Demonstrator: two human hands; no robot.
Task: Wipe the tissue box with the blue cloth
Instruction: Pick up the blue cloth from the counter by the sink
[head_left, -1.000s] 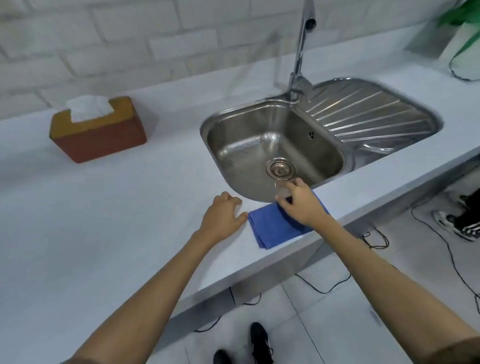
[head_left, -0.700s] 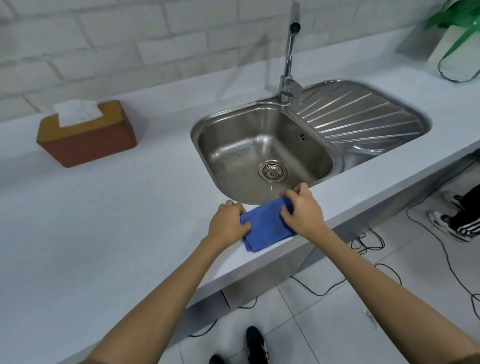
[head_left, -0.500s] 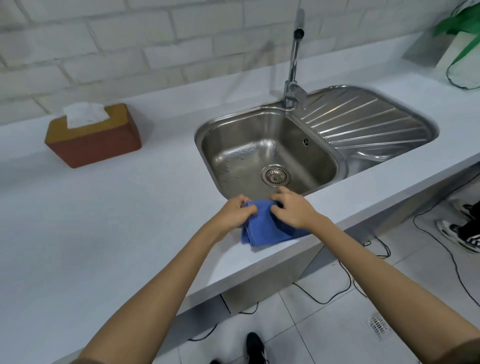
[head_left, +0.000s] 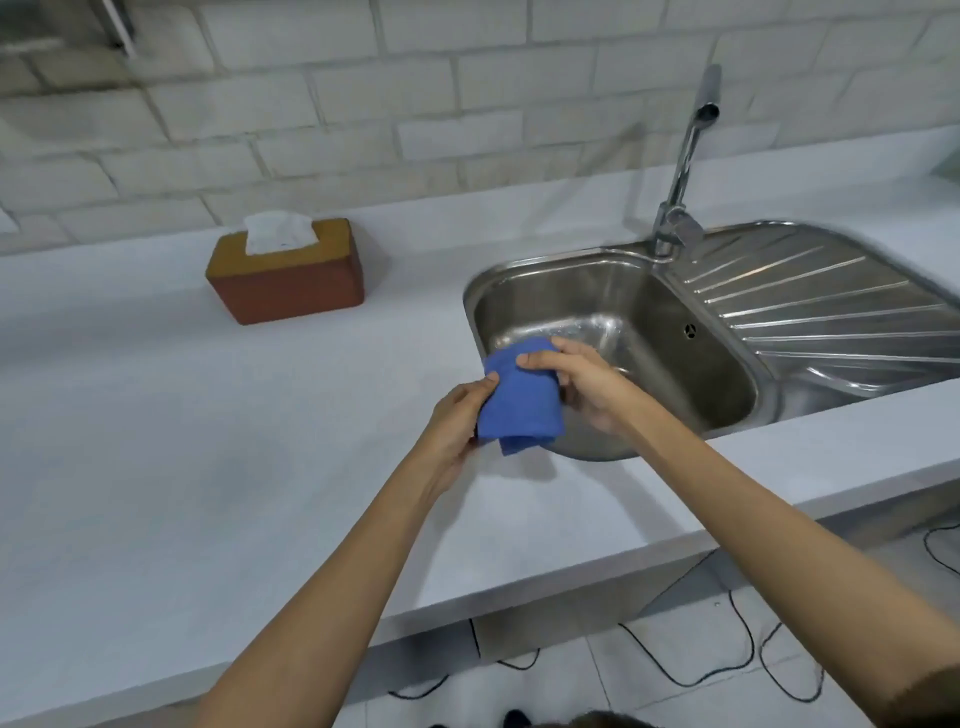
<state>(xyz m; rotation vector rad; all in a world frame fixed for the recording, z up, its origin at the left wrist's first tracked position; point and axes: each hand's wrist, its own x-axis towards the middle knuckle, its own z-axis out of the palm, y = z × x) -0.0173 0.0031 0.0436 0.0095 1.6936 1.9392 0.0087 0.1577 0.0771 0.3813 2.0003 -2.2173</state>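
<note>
White brick backs a pale surface (head_left: 182, 441) where I work. I hold the blue cloth (head_left: 519, 397) lifted off it, at the near-left rim of the steel sink (head_left: 727, 332); the tissue box (head_left: 285, 273) sits well apart, far left by the wall. My left hand (head_left: 457, 421) pinches the cloth's left edge and my right hand (head_left: 576, 382) grips its top, both arms stretched forward. I judge I should bunch it into a firm pad, then steady the light box while wiping.

The blue cloth (head_left: 519, 400) hides the sink's (head_left: 613, 291) drain.
</note>
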